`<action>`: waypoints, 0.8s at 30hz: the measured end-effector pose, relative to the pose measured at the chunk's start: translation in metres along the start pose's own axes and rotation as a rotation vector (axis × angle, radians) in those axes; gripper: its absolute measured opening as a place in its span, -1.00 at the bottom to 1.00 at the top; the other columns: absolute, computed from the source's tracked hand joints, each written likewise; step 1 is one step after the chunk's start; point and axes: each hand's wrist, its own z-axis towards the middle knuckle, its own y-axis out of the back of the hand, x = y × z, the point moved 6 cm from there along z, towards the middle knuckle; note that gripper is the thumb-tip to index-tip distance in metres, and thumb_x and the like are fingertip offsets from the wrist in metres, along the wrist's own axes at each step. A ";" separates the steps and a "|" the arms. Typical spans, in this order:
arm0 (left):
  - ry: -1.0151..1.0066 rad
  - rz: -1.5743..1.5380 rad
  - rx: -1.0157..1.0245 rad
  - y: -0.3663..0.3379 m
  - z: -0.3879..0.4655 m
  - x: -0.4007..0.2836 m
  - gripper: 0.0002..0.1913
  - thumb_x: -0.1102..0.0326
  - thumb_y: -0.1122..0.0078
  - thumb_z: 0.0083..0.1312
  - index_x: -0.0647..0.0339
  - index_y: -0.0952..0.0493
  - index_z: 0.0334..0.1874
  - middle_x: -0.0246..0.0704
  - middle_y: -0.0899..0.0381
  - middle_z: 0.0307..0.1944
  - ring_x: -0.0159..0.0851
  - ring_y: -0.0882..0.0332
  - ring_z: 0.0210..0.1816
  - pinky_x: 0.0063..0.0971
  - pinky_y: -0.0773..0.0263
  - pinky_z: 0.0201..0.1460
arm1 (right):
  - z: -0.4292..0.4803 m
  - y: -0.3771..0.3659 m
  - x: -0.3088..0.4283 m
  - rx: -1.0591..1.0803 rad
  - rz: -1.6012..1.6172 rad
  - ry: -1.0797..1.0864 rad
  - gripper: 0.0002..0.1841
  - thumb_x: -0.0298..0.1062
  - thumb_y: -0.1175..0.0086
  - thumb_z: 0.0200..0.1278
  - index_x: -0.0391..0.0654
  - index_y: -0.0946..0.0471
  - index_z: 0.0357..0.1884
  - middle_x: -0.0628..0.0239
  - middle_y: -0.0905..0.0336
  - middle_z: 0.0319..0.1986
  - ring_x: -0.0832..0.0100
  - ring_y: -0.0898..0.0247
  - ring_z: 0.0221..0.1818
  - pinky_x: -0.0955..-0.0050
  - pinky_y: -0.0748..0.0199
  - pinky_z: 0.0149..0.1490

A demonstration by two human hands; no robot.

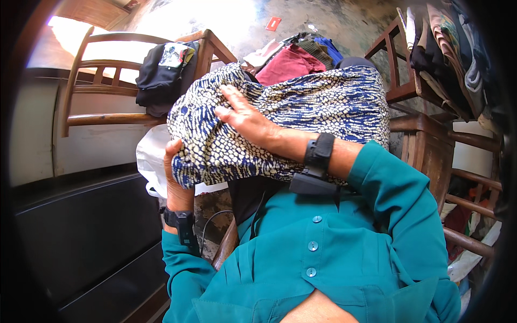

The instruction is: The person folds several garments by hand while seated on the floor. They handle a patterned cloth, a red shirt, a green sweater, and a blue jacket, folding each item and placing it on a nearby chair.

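Note:
A blue and cream patterned cloth (323, 105) lies spread across my lap and knees. My left hand (173, 161) is at the cloth's left edge, its thumb outside and the other fingers hidden under or behind the fabric. Flat on top of the cloth, toward its upper left, rests my right hand (246, 121), palm down with the fingers somewhat spread. Each wrist bears a black strap with a small device.
Folded dark clothes (161, 76) lie on a wooden chair (107, 119) at the left. Beyond my knees is a pile with a red garment (288, 64). More clothes (444, 60) hang or lie on wooden furniture at the right. A white plastic bag (151, 157) is beside my left hand.

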 end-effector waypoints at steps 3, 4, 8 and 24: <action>-0.037 0.006 0.051 -0.018 0.003 -0.009 -0.49 0.20 -0.03 0.22 0.40 -0.35 0.16 -0.09 -0.54 0.01 -0.15 -0.58 -0.04 -0.32 -0.47 0.11 | 0.007 -0.015 0.002 -0.047 -0.083 0.010 -0.18 0.10 0.19 0.29 -0.30 0.09 0.40 -0.22 0.31 0.39 -0.02 0.40 0.47 0.29 0.38 0.46; -0.017 -0.037 0.100 -0.025 0.003 -0.009 -0.47 0.19 -0.02 0.22 0.40 -0.34 0.17 -0.08 -0.53 0.03 -0.14 -0.56 -0.02 -0.30 -0.44 0.14 | 0.009 -0.020 0.005 -0.052 -0.073 0.031 -0.18 0.11 0.20 0.30 -0.30 0.10 0.40 -0.23 0.32 0.39 -0.03 0.39 0.46 0.28 0.38 0.46; -0.089 0.075 0.066 -0.031 0.000 -0.021 -0.41 0.17 0.00 0.21 0.42 -0.28 0.23 -0.06 -0.45 0.12 -0.11 -0.50 0.08 -0.26 -0.34 0.24 | 0.012 -0.043 0.010 -0.048 -0.034 0.014 -0.17 0.14 0.27 0.32 -0.32 0.14 0.41 -0.26 0.32 0.38 -0.06 0.39 0.46 0.26 0.37 0.46; -0.012 0.676 0.078 -0.096 -0.013 0.001 -0.35 0.44 -0.24 0.04 0.39 -0.27 0.23 -0.11 -0.48 0.05 -0.20 -0.53 0.02 -0.43 -0.44 0.12 | -0.044 -0.021 0.015 0.068 0.643 -0.209 -0.30 0.06 0.35 0.40 -0.33 0.03 0.36 -0.01 0.00 0.34 0.17 0.10 0.38 0.40 0.12 0.40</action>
